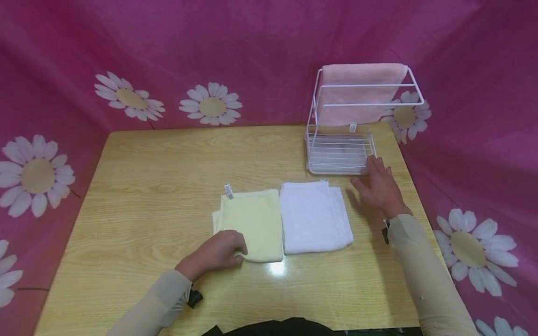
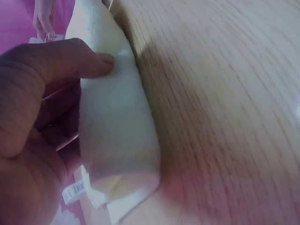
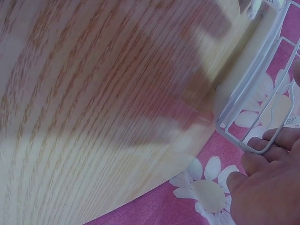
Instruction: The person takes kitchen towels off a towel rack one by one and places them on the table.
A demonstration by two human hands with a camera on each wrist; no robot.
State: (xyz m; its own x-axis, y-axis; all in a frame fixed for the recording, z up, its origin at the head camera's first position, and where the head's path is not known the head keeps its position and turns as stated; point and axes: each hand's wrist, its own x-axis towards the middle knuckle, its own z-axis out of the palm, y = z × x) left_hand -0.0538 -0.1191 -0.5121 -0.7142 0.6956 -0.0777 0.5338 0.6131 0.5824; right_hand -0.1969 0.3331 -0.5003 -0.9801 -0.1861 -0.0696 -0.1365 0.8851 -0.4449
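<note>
A folded pale yellow towel [image 1: 256, 219] lies on the table, its small tag sticking out at the far left corner. My left hand [image 1: 222, 249] grips its near left edge. Close up in the left wrist view, the thumb [image 2: 96, 65] presses on the towel's folded edge [image 2: 117, 126], with the other fingers behind it. Beside the yellow towel lies a folded white towel [image 1: 315, 217]. Behind that stands a white wire rack [image 1: 371, 105] with a pink towel [image 1: 357, 93] draped over it. My right hand [image 1: 381, 189] touches the rack's near right corner, thumb spread away from the fingers.
The wooden table [image 1: 151, 186] holds the towels and the rack. A magenta curtain [image 1: 260, 42] with daisy prints hangs at the back and both sides. The rack has a wire shelf over a tray [image 1: 336, 170] at its base, near the table's far right corner.
</note>
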